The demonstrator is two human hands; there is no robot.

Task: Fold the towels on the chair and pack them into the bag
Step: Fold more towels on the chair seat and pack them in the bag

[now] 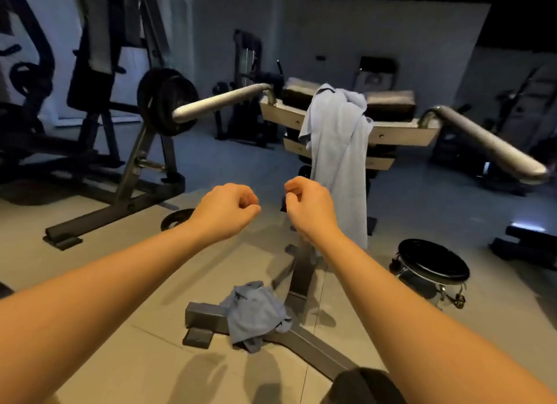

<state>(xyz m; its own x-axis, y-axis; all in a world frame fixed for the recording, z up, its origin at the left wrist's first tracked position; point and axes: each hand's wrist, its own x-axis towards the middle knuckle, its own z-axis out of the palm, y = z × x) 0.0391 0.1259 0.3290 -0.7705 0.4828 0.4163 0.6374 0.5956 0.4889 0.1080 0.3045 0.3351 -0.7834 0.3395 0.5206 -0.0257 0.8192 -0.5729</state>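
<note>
**Two clenched hands, no towel held**

Left hand [226,212] and right hand [309,207] are curled on nothing. One blue towel [337,138] drapes over the chair [388,102]. A crumpled bundle [254,313], possibly another towel, lies at its base. Tugging one corner could drop the towel to the floor [120,358].

left hand [226,211] curled, empty | right hand [308,208] curled, empty | draped towel [337,150] on chair [398,132] | crumpled towel [256,313] on its base [316,350]

One towel [337,150] hangs over the exercise machine [388,132]; another towel [254,313] lies on its base, a stool [432,263] to the right.
</note>
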